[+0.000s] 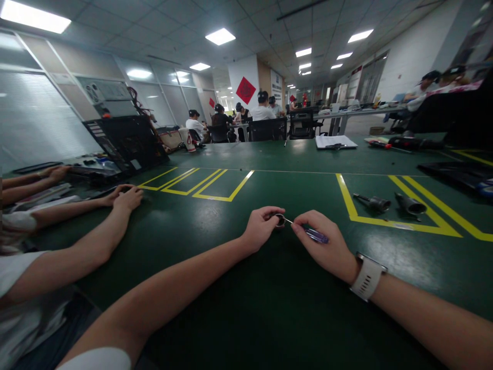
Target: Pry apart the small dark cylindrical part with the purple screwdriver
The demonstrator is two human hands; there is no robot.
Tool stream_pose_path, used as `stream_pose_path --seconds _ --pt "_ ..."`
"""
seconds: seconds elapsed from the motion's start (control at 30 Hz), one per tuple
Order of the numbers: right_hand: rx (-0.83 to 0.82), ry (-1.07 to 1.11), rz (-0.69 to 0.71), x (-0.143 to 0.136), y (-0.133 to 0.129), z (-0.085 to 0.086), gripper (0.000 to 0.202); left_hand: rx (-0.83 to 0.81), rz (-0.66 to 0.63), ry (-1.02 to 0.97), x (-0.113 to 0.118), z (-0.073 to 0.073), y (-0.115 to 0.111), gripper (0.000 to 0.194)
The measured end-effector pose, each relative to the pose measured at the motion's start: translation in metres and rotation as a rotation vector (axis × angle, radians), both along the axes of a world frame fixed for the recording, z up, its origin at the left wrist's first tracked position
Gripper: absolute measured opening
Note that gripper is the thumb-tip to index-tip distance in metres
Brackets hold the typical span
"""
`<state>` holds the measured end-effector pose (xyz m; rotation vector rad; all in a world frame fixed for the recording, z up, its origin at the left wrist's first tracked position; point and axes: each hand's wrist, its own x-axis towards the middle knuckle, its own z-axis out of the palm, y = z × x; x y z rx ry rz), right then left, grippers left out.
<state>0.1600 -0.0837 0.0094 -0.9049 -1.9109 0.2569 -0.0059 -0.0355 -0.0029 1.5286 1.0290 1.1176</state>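
Near the middle of the green table (416, 272), my left hand (261, 226) is closed around a small dark round part (280, 221) with a ring-shaped opening facing right. My right hand (321, 237), with a pale-banded watch on its wrist, grips a screwdriver (316, 236) with a purple see-through handle. The thin shaft points left, and its tip is at the opening of the round part; how deep it reaches cannot be made out. Two dark grey cup-ended parts, one (373, 203) on the left and another (411, 205) on the right, lie inside a yellow taped outline to the right.
A neighbouring person's hands (127, 198) rest at the left edge, with more hands beyond. An open dark machine case (127, 141) stands at the back left. Papers (336, 142) and tools lie at the far right. Several people sit at tables behind.
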Motion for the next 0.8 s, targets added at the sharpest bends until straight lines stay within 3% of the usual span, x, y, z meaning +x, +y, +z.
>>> stream_pose_path --seconds 0.43,0.8 --pt "-0.007 -0.011 0.018 0.0003 -0.0007 -0.0016 0.008 0.069 -0.017 0.051 -0.0001 0.0001 -0.0017 0.025" --pt "-0.091 0.057 -0.048 -0.0004 0.0008 0.0002 0.012 -0.063 -0.014 -0.069 0.0018 0.0012 -0.0014 0.03"
